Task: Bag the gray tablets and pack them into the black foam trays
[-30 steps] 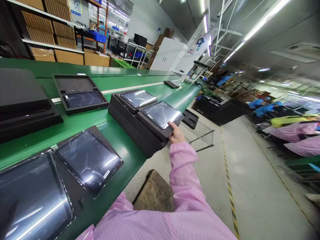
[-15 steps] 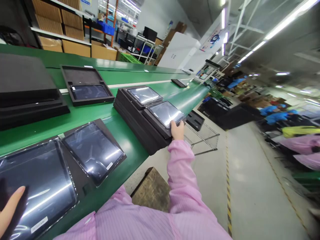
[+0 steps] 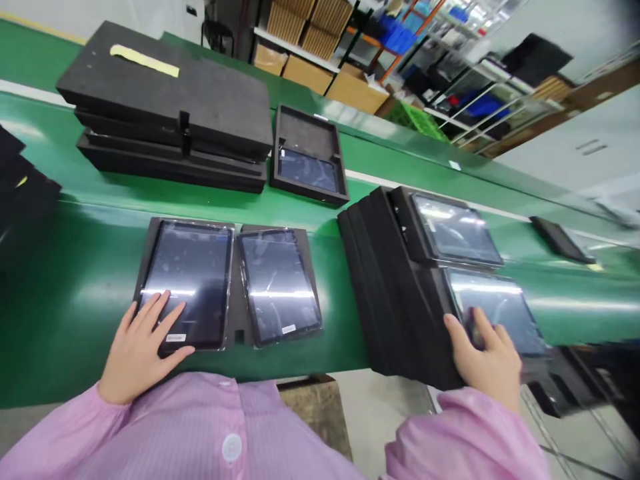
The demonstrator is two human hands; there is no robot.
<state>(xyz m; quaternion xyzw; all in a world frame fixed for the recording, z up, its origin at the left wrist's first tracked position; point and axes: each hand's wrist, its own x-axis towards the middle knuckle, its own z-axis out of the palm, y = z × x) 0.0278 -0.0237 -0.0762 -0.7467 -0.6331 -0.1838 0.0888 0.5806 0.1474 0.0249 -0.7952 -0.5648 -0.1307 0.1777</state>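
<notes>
My left hand (image 3: 143, 340) lies with spread fingers on a dark tablet-like screen (image 3: 200, 280), its white label by the lower edge. A second such screen (image 3: 283, 287) rests slightly askew beside it, both on a black foam tray (image 3: 240, 320). On the right, my right hand (image 3: 487, 363) touches the near glossy screen (image 3: 495, 307) on top of a stack of black foam trays (image 3: 380, 287). Its thumb and fingers are apart, at the screen's lower left. Another screen (image 3: 457, 227) sits behind that one on the same stack.
A green conveyor belt (image 3: 90, 267) runs across. Behind are stacked black foam trays (image 3: 165, 100) with yellow tape and a foam tray (image 3: 310, 130) holding one screen. A wooden block (image 3: 320, 413) stands below the belt edge. Boxes and shelves (image 3: 305, 73) line the back.
The view has swung left, bringing both hands and the left screens into fuller sight. My right hand has shifted from the near screen's edge onto its lower left part.
</notes>
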